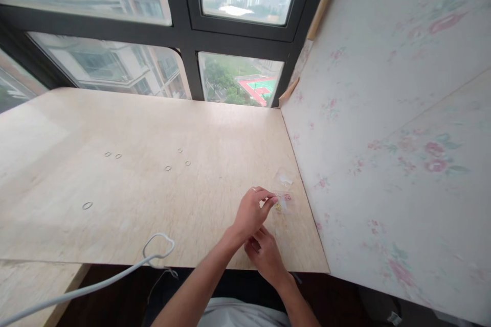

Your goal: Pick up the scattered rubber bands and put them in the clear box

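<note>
In the head view, the left hand [253, 212] reaches to a small clear box [290, 208] on the counter [218, 133], near the wall [376, 107]. Its finger and thumb pinch close; I can't tell if they hold anything. Red bits [287, 197] and yellow bits [278, 207] sit inside. The right hand [265, 255] curls below, its grip hidden. Thin rings [84, 207] lie far left.

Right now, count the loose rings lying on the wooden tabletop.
6: at left, one ring beside another ring; then a trio: far ring, right ring, near ring; and a lone ring front left. The left hand or right hand may hide more.
</note>
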### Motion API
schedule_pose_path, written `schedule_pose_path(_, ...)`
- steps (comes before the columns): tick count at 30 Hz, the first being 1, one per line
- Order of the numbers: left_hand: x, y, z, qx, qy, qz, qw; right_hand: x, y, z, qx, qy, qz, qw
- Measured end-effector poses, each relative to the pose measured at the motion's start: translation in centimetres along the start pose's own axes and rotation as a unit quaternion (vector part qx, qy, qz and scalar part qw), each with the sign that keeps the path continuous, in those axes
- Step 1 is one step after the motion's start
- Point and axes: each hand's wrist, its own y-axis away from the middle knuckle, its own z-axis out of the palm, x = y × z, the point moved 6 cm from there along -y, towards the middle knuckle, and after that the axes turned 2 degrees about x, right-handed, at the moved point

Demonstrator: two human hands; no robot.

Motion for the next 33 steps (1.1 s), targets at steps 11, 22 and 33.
schedule_pose_path(11, 0.9, -2.0, 6.3, -0.091, -0.227, 0.115, 0.963, 1.0, -0.4, -0.1, 0.006, -0.037, 0.048, 0.998)
schedule_pose_path(22, -5.2, 1.6, -3.0, 0.084, -0.081, 0.020, 0.993, -0.9, -0.6, -0.3, -0.018, -0.045, -0.008, 0.999)
schedule_pose_path(33, -7.4, 5.4, -7.7, 0.140, -0.066, -0.026, 0.988, -3.5, -6.3, 0.4, -0.040, -0.112, -0.017, 0.993)
